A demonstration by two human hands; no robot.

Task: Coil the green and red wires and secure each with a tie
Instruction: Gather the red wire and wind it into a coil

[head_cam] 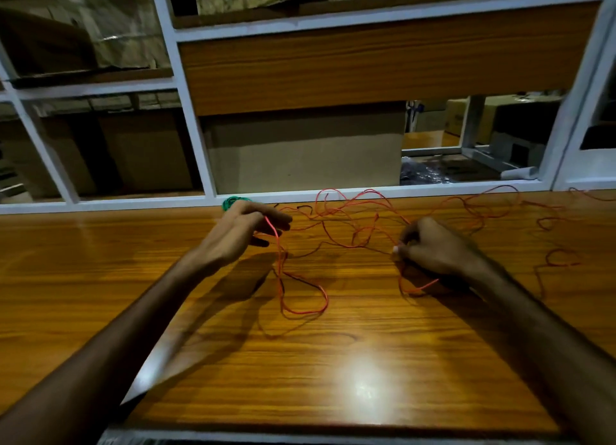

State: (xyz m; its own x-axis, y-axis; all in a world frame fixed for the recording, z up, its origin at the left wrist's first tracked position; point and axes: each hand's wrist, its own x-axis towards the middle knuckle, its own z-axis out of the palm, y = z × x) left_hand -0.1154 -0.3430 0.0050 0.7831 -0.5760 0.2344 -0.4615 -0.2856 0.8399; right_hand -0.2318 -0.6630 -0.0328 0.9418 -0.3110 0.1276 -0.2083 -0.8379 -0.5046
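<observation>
The left hand is hovering above the wooden tabletop with its fingers stretched forward and held loosely together, and a strand of the red wire is running over those fingers and dropping down from them; whether the thumb is pressing the strand against them cannot be told. The strand hanging from this hand is falling to the tabletop and curling into an open loop on the near side of the hand. The right hand is sitting well apart from the left hand, low over the tabletop, with its fingers curled inward and its fingertips pinching the red wire at a pale spot; a short bend of the wire is trailing out beneath it on the near side. Between the two hands and beyond them, the red wire is lying in a loose tangle of loops across the far part of the tabletop, and more of it is straggling away past the right hand toward the table's right end. The green wire is sitting just behind the left hand at the far edge of the tabletop, showing as a small wound bundle partly hidden by the hand. Beyond that far edge a white frame with a wood-grain panel is standing, and cardboard boxes are showing behind it.
</observation>
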